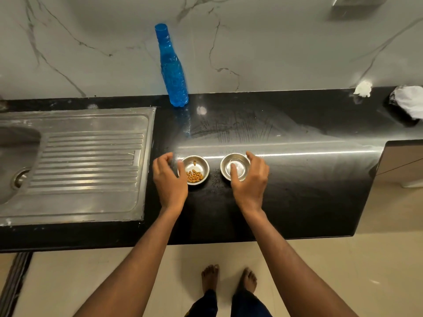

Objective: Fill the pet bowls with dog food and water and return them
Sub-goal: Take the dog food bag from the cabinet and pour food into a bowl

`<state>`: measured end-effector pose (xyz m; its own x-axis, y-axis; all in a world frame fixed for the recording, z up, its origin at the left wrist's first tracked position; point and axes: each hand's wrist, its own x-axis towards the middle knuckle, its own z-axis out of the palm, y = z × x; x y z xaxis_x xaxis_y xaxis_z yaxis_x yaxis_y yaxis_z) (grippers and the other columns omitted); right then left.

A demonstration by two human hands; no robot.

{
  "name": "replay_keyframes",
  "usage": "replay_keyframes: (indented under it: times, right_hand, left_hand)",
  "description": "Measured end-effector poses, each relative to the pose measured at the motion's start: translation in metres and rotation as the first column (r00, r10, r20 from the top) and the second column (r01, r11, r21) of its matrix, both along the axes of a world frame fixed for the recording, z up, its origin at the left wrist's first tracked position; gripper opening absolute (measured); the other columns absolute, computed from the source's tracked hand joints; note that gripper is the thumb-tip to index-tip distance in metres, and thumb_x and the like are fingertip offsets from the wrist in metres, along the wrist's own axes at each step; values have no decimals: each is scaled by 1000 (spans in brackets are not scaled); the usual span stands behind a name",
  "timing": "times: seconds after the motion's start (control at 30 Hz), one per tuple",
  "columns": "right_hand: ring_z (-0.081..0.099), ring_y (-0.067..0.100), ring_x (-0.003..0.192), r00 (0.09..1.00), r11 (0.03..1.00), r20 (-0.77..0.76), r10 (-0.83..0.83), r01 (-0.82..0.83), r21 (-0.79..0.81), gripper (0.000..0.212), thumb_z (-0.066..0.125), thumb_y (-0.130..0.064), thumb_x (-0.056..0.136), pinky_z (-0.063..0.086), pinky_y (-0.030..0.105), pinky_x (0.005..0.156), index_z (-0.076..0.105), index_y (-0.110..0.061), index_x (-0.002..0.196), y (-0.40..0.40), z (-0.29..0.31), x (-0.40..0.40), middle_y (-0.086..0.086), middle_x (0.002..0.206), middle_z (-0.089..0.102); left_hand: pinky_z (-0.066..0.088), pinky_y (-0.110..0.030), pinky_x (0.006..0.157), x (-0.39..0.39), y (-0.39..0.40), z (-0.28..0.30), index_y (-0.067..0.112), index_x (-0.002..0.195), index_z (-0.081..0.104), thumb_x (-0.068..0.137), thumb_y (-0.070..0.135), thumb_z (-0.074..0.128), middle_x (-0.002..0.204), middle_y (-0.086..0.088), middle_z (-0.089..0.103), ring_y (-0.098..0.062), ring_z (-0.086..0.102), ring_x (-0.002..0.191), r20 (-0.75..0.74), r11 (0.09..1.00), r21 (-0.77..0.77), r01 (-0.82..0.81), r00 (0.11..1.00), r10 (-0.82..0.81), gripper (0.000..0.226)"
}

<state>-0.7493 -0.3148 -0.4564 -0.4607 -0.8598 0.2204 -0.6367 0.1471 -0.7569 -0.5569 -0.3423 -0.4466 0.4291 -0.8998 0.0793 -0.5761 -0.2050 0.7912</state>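
Note:
Two small steel bowls stand side by side on the black counter (297, 179). The left bowl (198, 163) holds brown dog food kibble (194, 176). The right bowl (238, 159) looks shiny inside; whether it holds water I cannot tell. My left hand (168, 179) curls at the left bowl's left rim, thumb touching the rim. My right hand (250, 179) wraps the right bowl's right side, thumb lying over its near rim. A blue plastic water bottle (172, 72), capped, stands upright at the back against the wall.
A steel sink with a ribbed drainboard (87, 165) fills the counter's left part. White crumpled cloths (408, 101) lie at the back right corner. The counter's front edge runs below my wrists, with tiled floor and my bare feet (229, 280) beneath.

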Motion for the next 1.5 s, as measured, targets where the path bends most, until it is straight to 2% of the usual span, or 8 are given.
replay_keyframes:
  times: [0.07,0.2,0.4,0.8,1.2,1.37,1.43,1.5]
  right_hand:
    - [52,28,135,990,994,-121,77,-86,-70,61,78,-32,95,48,36,111,56,-7,147,-11,16,5,15,146,58]
    - [31,40,160,928,977,-360,98,-158,-143,83,69,-51,98,31,55,129,41,-5,162,-32,53,10,22,171,34]
    - [7,41,167,842,959,-536,65,-201,-199,99,57,-70,100,12,61,134,25,-6,170,-49,113,8,23,179,11]
    - [2,45,166,751,891,-656,-80,-241,-384,101,60,-73,97,5,63,133,24,-15,171,-63,242,6,24,179,7]
    - [7,41,167,655,851,-729,-199,-254,-460,94,47,-77,99,12,66,132,24,-23,172,-86,349,-6,15,181,7]
    - [5,41,167,606,827,-755,-250,-271,-492,94,49,-73,100,15,65,131,22,-21,172,-99,375,-16,16,181,4]
    - [6,42,167,567,837,-785,-249,-282,-470,93,50,-71,100,17,65,130,19,-21,173,-102,387,-19,17,181,3]
    - [5,43,167,516,848,-819,-249,-292,-442,93,54,-64,100,18,64,130,16,-21,173,-102,395,-22,18,181,1]
  left_hand:
    - [46,-22,100,-3,-5,17,14,142,57,105,31,65,144,-8,57,-17,57,128,187,982,-77,173,970,-156,41]
    - [43,-47,123,-2,-24,49,10,160,43,105,41,61,162,-14,47,-30,46,150,450,926,-176,335,864,-227,66]
    - [10,-51,136,9,-39,106,6,172,14,104,68,49,181,-13,9,-31,6,168,725,854,-181,487,654,-219,98]
    - [-1,-62,133,18,-42,241,15,172,21,93,84,51,180,-15,9,-38,6,167,817,770,-398,499,574,51,109]
    - [16,-64,131,12,-74,341,18,172,23,99,77,42,180,-13,14,-39,16,166,837,688,-495,530,504,213,95]
    - [17,-58,133,-6,-83,356,17,171,25,101,72,45,180,-10,15,-34,16,166,777,687,-558,466,584,235,92]
    - [32,-53,129,-12,-86,357,18,167,37,101,69,51,175,-8,33,-33,33,161,665,711,-606,356,718,207,85]
    - [54,-42,112,-22,-84,358,18,149,56,101,55,65,154,-7,57,-30,59,140,359,710,-672,212,931,61,61]
